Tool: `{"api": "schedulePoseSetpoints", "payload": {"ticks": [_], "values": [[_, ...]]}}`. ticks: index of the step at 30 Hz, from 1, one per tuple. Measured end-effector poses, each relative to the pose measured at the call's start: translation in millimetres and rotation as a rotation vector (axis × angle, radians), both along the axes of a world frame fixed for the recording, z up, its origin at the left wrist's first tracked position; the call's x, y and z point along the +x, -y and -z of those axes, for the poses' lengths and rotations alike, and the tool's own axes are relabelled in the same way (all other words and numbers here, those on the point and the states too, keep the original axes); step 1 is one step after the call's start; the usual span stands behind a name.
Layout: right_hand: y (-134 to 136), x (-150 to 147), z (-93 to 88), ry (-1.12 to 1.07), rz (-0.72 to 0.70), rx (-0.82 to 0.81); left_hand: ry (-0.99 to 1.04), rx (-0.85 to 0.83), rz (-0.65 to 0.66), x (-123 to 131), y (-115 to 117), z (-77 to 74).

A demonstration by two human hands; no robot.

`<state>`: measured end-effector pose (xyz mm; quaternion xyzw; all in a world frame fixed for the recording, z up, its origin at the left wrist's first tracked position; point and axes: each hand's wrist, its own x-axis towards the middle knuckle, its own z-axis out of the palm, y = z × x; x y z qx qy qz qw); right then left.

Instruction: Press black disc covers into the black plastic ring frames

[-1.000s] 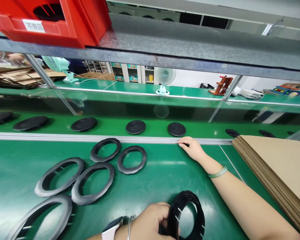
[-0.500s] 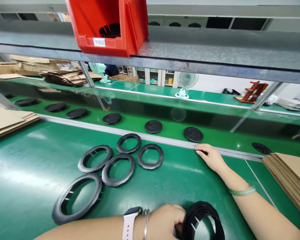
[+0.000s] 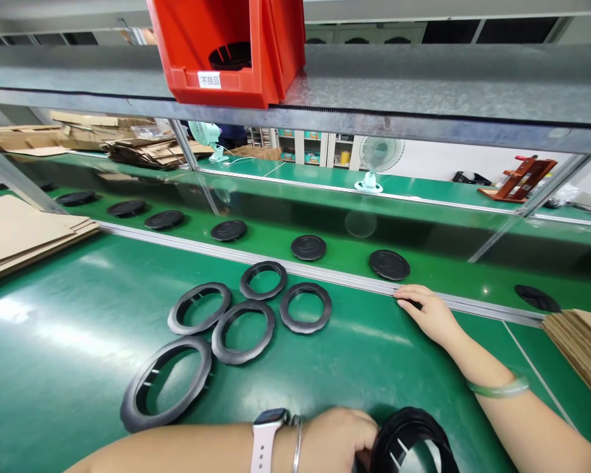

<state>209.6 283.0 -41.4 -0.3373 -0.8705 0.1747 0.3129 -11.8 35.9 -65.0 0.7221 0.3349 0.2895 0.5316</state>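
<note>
My left hand [image 3: 342,437], with a watch and a bangle on its wrist, is closed on a black ring [image 3: 414,437] at the bottom edge of the view. The ring is tilted, and its lower part is out of frame. My right hand [image 3: 433,318] lies open by the metal rail [image 3: 345,278], its fingertips at the rail and its thumb apart. Left of it, several black rings lie flat on the green table, among them a nearer ring [image 3: 305,307] and a larger-looking one [image 3: 167,384]. Just beyond the rail sits a black disc [image 3: 389,264].
Behind the rail, a green strip [image 3: 342,253] carries a row of black discs. Cardboard stacks stand at left [image 3: 24,230] and right [image 3: 584,351]. A red bin [image 3: 226,85] with a black part inside rests on the metal shelf [image 3: 423,85] above. Farther back stands a fan [image 3: 380,157].
The view has shifted, so most things appear farther right. Both hands keep about the same pose, the left still holding the black ring. The rings on the table lie as before.
</note>
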Motion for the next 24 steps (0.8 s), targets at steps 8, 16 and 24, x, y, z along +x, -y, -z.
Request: {"api": "schedulePoseSetpoints", "payload": {"ticks": [8, 16, 24], "values": [[0, 3, 0.6, 0.027, -0.006, 0.029, 0.006, 0.059, -0.012, -1, 8, -9.9], [-1, 6, 1.3, 0.047, -0.001, 0.027, 0.003, 0.063, 0.019, 1, 7, -10.7], [5, -2, -1.9, 0.05, 0.027, 0.008, 0.081, 0.022, 0.051, 3, 8, 1.8]]}}
